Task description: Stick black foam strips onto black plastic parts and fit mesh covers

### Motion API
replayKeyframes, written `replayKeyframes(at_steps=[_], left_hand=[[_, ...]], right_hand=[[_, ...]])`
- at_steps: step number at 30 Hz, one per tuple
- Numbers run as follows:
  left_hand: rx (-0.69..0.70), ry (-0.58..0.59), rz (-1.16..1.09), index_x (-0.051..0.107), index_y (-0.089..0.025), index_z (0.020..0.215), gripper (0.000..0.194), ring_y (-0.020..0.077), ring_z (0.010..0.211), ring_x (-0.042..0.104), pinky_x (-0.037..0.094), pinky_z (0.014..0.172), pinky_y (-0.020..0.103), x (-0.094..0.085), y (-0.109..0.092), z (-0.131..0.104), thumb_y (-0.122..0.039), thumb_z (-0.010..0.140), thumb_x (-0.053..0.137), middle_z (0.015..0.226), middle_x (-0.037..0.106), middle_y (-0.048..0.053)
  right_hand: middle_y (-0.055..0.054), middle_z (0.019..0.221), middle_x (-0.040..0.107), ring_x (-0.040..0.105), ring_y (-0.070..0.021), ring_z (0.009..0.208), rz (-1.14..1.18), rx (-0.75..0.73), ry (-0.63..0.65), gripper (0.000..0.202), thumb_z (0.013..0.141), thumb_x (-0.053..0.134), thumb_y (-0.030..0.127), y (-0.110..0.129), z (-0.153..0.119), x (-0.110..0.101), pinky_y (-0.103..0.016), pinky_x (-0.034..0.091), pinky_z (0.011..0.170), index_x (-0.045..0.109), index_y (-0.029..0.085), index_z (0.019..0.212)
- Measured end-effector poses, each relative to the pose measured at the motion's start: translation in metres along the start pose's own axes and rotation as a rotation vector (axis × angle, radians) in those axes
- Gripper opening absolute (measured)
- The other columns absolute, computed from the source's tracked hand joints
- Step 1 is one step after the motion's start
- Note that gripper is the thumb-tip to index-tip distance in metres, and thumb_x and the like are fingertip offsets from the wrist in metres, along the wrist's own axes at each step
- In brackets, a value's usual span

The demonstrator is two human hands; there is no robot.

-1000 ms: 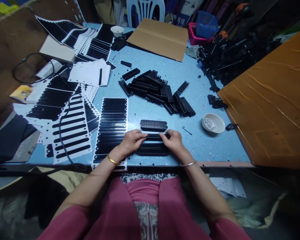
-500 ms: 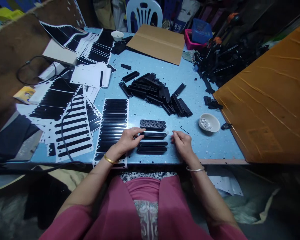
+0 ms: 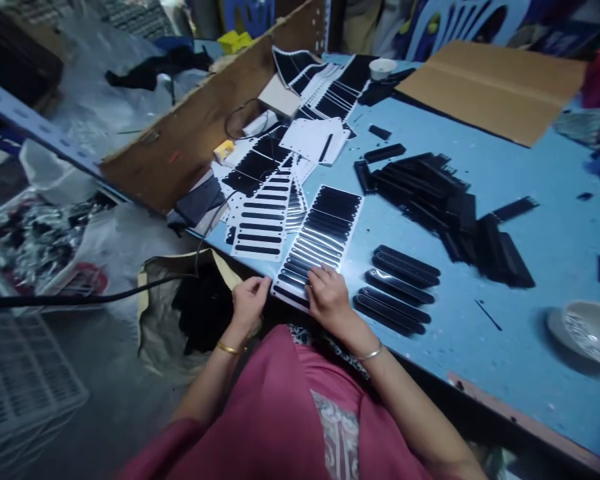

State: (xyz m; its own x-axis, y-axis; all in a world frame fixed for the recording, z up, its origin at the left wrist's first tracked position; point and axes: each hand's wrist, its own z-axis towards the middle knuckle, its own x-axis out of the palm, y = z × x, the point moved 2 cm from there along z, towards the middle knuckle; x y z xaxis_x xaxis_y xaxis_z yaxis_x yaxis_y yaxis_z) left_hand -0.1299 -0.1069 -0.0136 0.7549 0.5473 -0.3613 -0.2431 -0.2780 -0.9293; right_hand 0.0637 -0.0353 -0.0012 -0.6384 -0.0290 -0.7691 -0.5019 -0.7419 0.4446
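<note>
A white backing sheet of long black stickers (image 3: 325,230) lies at the table's front edge. My left hand (image 3: 249,303) is beside its near left corner, thumb and forefinger pinched together; anything between them is too small to make out. My right hand (image 3: 330,297) rests over the near right part of the sheet with its fingers curled in, and the fingertips hide whatever they grip. To its right, several narrow black bars (image 3: 397,287) lie side by side in a row. Beyond them is a heap of black comb-like plastic parts (image 3: 430,193).
More sticker sheets (image 3: 263,213) overlap on the left beside a wooden board (image 3: 200,100). A white bowl of small shiny pieces (image 3: 587,333) stands at the right. Cardboard (image 3: 490,83) lies at the back. An open sack (image 3: 155,320) and a white crate (image 3: 25,373) are below left.
The view has swung left. Both hands have moved left from the row of black bars: the right hand onto the sticker sheet, the left to its near corner.
</note>
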Motion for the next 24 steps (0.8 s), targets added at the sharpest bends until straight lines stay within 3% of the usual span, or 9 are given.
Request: replayKeyframes(at_steps=[4,8,12,17,24], left_hand=[[-0.233,0.132,-0.317,0.073,-0.013,0.072,0.025,0.0127,0.060,0.057,0.043,0.058,0.023,0.014,0.008,-0.013,-0.035,0.065,0.080,0.065,0.068,0.002],[-0.410,0.243,-0.605,0.072,-0.011,0.073,0.028,0.0120,0.061,0.060,0.046,0.062,0.022,0.023,0.007,-0.022,-0.023,0.053,0.087,0.067,0.069,0.003],[-0.500,0.290,-0.739,0.073,-0.011,0.075,0.028,0.0112,0.061,0.060,0.045,0.062,0.022,0.027,0.002,-0.029,-0.017,0.051,0.087,0.068,0.069,0.003],[-0.467,0.330,-0.794,0.074,-0.011,0.072,0.022,0.0106,0.064,0.058,0.044,0.065,0.022,0.033,-0.014,-0.031,-0.014,0.052,0.084,0.068,0.068,0.002],[-0.395,0.382,-0.772,0.075,-0.012,0.072,0.021,0.0109,0.064,0.057,0.042,0.065,0.023,0.038,-0.026,-0.026,-0.016,0.054,0.085,0.068,0.068,0.002]], right_hand=[[-0.019,0.126,0.065,0.053,-0.0405,0.123,-0.143,-0.041,0.147,0.027,0.092,0.053,0.018,0.006,-0.016,0.015,-0.051,0.046,0.087,0.068,0.008,0.112],[-0.016,0.123,0.068,0.054,-0.0363,0.123,-0.068,-0.041,0.099,0.026,0.092,0.055,0.021,0.010,-0.040,0.001,-0.048,0.044,0.089,0.068,0.013,0.113],[-0.014,0.116,0.072,0.060,-0.0341,0.117,0.009,0.035,0.002,0.025,0.090,0.061,0.028,0.008,-0.037,-0.002,-0.046,0.047,0.088,0.071,0.017,0.109],[-0.012,0.108,0.075,0.065,-0.0332,0.112,0.182,0.061,-0.032,0.022,0.088,0.062,0.030,0.007,-0.022,0.008,-0.049,0.051,0.089,0.074,0.019,0.102],[-0.009,0.095,0.078,0.069,-0.0290,0.105,0.450,0.203,-0.020,0.016,0.085,0.062,0.028,-0.001,-0.016,0.005,-0.048,0.054,0.091,0.076,0.023,0.093]])
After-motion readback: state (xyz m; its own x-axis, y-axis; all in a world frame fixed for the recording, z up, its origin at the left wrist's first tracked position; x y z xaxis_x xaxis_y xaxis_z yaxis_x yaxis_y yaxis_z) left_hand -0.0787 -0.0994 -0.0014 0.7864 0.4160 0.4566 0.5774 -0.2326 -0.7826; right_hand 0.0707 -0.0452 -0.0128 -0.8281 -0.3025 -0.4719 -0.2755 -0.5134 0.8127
